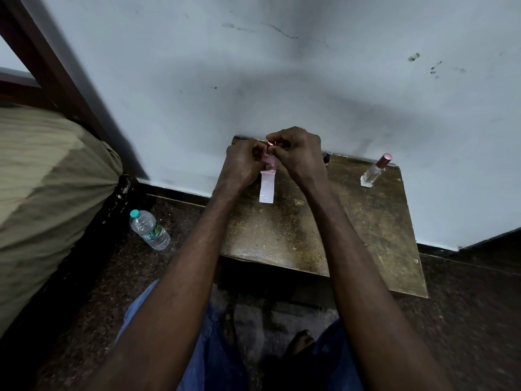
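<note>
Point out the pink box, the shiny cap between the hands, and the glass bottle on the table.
pink box (266, 190): head view, on its hanging lower panel.
shiny cap (272, 143): head view, on its round top.
glass bottle (372, 175): head view, on its clear body.

Your stock: 1 pale pink carton (266, 190); 1 dark vial (271, 144), coppery cap; 1 clear glass bottle (372, 173), rose-pink cap; 1 clear water bottle (150, 230), teal cap; worktop (352, 221) mottled brown.

pink carton (266, 190) | slim, flap open, hanging upright | rose-capped vial (271, 143) | at carton's top, mostly hidden
</note>
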